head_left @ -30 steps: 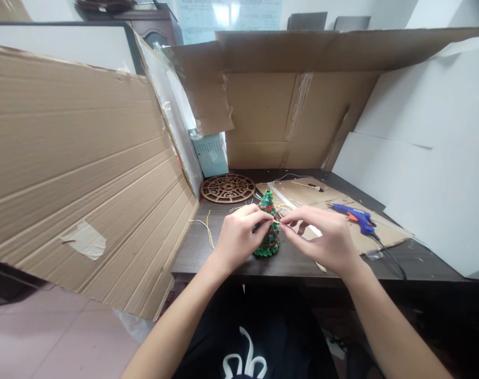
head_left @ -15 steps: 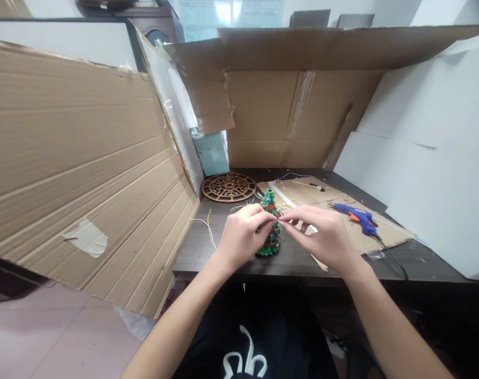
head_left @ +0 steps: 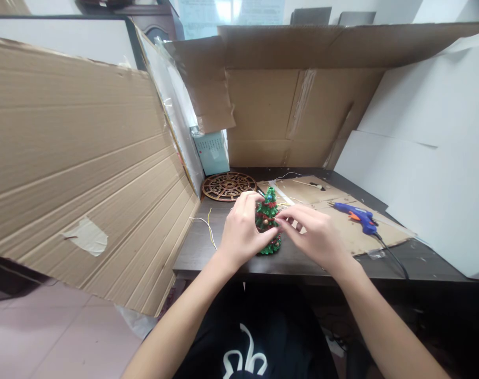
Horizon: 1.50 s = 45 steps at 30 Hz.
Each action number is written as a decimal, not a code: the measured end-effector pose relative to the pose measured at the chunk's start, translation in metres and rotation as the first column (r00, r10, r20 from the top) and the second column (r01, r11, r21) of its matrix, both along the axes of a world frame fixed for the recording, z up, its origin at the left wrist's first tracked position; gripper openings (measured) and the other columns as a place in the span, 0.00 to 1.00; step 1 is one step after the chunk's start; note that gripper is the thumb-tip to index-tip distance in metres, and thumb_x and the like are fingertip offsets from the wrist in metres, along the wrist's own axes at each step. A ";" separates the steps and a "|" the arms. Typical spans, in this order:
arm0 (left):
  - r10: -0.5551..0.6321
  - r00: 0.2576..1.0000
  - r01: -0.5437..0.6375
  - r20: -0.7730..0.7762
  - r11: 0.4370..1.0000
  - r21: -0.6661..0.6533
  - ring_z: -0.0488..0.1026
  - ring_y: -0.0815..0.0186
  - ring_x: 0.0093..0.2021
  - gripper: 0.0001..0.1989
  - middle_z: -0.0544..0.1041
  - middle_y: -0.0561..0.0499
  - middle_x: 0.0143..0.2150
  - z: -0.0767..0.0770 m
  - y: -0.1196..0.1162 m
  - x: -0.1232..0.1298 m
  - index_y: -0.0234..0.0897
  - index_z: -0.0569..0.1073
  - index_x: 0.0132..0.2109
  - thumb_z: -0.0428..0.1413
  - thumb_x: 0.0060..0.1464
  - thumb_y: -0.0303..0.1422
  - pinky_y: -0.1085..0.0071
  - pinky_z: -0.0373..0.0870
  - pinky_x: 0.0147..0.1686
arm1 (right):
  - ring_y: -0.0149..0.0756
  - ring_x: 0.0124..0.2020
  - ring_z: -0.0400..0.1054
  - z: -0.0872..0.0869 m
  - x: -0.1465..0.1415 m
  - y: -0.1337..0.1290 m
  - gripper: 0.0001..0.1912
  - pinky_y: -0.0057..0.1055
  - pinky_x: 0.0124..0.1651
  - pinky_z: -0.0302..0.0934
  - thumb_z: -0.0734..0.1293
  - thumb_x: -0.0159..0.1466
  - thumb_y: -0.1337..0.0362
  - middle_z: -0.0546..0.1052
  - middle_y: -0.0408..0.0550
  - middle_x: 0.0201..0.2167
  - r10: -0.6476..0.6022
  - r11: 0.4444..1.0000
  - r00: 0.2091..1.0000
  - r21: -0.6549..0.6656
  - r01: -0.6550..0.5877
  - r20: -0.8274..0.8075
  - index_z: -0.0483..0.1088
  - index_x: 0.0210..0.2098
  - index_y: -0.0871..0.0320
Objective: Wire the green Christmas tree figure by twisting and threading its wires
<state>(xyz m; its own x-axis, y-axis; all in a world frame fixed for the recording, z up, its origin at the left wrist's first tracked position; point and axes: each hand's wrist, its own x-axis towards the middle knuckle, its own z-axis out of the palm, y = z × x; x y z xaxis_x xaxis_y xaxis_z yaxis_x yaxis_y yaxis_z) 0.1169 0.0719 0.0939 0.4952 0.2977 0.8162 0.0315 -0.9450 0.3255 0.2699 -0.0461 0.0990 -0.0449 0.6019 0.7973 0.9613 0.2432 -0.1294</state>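
A small green Christmas tree with red trim and little ball ornaments stands upright near the front edge of the dark table. My left hand curves around its left side, the thumb lying across the front and the fingertips partly hidden behind it. On the other side, my right hand is closed in a pinch, thumb and index fingertips against the tree's right side. Whatever sits between those fingertips is too small to make out.
A blue hot glue gun lies on a cardboard sheet, its cord trailing right. Behind the left hand rests a round openwork trivet. Thin yellow and white wires lie at left. Cardboard panels wall the table.
My left hand has gone from a pinch in front of the tree to a wider hold around it. My right hand has shifted slightly left, its fingertips now against the tree.
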 end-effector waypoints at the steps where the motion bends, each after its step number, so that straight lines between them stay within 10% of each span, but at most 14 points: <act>1: -0.004 1.000 0.003 -0.015 1.000 -0.029 0.67 0.53 0.58 0.37 0.68 0.43 0.56 -0.002 0.001 0.001 0.32 0.65 0.58 0.75 0.44 0.22 0.62 0.66 0.59 | 0.31 0.35 0.72 -0.001 -0.001 0.001 0.02 0.29 0.39 0.64 0.67 0.69 0.68 0.78 0.42 0.38 -0.003 1.000 1.000 0.004 0.003 0.004 0.73 0.39 0.57; 28: -0.016 0.995 -0.006 -0.103 0.977 -0.214 0.73 0.53 0.53 0.33 0.74 0.47 0.54 -0.014 0.002 0.008 0.37 0.67 0.60 0.70 0.51 0.22 0.63 0.72 0.52 | 0.33 0.34 0.72 -0.011 -0.003 0.012 0.05 0.31 0.40 0.65 0.65 0.70 0.67 0.78 0.46 0.36 -0.053 0.998 0.998 0.037 0.051 0.038 0.74 0.40 0.58; 45: 0.049 0.996 -0.064 -0.074 0.974 -0.216 0.74 0.51 0.53 0.31 0.74 0.46 0.56 -0.021 0.002 0.012 0.37 0.67 0.61 0.69 0.53 0.25 0.60 0.73 0.52 | 0.36 0.33 0.75 -0.028 -0.020 0.020 0.05 0.34 0.39 0.71 0.67 0.68 0.66 0.80 0.48 0.36 -0.069 0.983 0.953 0.140 0.115 -0.295 0.76 0.38 0.58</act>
